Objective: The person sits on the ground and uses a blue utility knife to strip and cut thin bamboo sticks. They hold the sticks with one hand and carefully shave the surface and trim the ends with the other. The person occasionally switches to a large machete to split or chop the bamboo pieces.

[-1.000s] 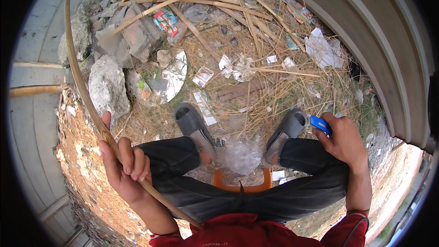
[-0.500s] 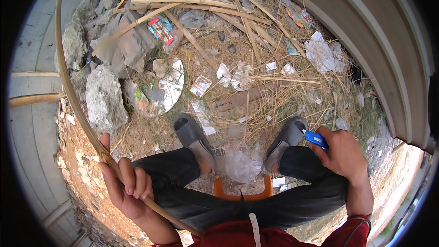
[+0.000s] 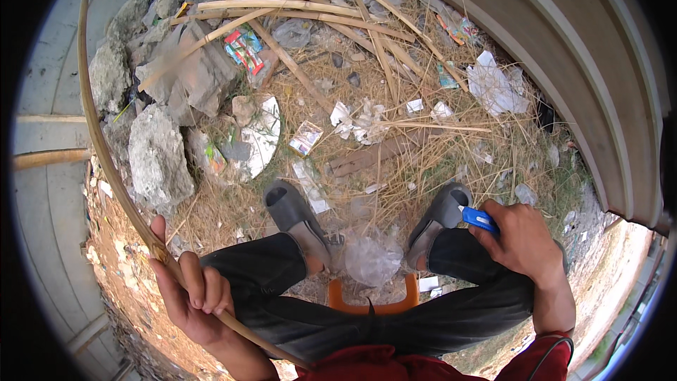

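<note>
Left grip (image 3: 194,302) is closed around a long, curved, tan bamboo strip (image 3: 101,152), which slants from the upper left down to the red fabric shirt (image 3: 381,365). Right grip (image 3: 523,238), well apart from the strip, clasps a small blue-handled cutter (image 3: 479,220), its short pale tip pointing left. Crumpled clear plastic (image 3: 373,261) lies between two grey slide sandals (image 3: 288,206).

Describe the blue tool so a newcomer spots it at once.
Find the ribbed panel arching down the right side. Left of its lower end, the right hand holds the blue tool, its pale tip toward the right grey sandal. It is short and bright blue, unlike the long brown strip in the left hand.
</note>
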Tool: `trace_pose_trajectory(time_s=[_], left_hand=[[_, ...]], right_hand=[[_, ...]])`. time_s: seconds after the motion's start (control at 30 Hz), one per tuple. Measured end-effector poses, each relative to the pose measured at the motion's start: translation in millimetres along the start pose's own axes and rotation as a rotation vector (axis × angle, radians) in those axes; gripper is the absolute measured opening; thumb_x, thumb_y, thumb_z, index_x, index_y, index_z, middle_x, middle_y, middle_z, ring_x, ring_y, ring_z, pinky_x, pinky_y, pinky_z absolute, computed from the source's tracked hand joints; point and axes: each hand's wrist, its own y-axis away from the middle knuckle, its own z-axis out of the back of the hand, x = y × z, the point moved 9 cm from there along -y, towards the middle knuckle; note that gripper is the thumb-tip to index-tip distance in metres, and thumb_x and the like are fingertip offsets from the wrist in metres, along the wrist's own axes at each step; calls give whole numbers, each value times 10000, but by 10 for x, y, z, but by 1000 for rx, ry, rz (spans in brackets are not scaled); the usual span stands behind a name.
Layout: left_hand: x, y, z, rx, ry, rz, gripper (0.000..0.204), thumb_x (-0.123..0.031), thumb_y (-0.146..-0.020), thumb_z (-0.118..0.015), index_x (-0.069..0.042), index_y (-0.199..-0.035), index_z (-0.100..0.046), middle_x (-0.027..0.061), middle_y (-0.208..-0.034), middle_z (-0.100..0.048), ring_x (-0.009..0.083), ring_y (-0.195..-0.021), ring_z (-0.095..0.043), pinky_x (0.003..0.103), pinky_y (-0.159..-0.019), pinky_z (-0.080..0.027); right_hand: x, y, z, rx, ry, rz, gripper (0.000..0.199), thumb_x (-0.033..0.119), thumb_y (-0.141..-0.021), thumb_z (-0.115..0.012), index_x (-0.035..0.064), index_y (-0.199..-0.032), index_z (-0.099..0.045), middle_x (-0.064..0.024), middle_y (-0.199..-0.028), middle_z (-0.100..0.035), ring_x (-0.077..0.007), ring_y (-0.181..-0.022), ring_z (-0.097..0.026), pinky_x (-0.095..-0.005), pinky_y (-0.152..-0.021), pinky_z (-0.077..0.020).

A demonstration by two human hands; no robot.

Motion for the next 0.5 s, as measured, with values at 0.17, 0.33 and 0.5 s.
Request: trace_pose_trajectory(time_s=[0.17, 0.33, 0.5], left_hand=[[20, -2, -39, -5, 32, 18, 576, -360, -1152, -271, -75, -1634, -135, -24, -638, -344, 40, -420, -241, 191, -346, -255], [66, 16, -136, 43, 10, 39, 560, -333, -1155, -273, -79, -1636, -140, -37, -650, -329, 24, -422, -253, 172, -339, -273], [76, 21, -245, 81, -105, 72, 526, -344, -1147, -318, -32, -1570, -303, -48, -584, -313, 21, -393, -234, 182, -322, -227]], right_hand=[[19, 12, -5, 9, 30, 2, 279, 265, -908, -725, 23, -1033, -664, -205, -706, -683, -429, -689, -680, -515, -659, -534], [69, 96, 74, -41, 17, 7, 278, 265, -902, -733, 30, -1038, -670, -210, -723, -684, -433, -714, -684, -522, -678, -531], [85, 268, 453, -232, -52, 66, 285, 270, -903, -743, 29, -1035, -668, -169, -685, -648, -416, -624, -616, -476, -629, -497]])
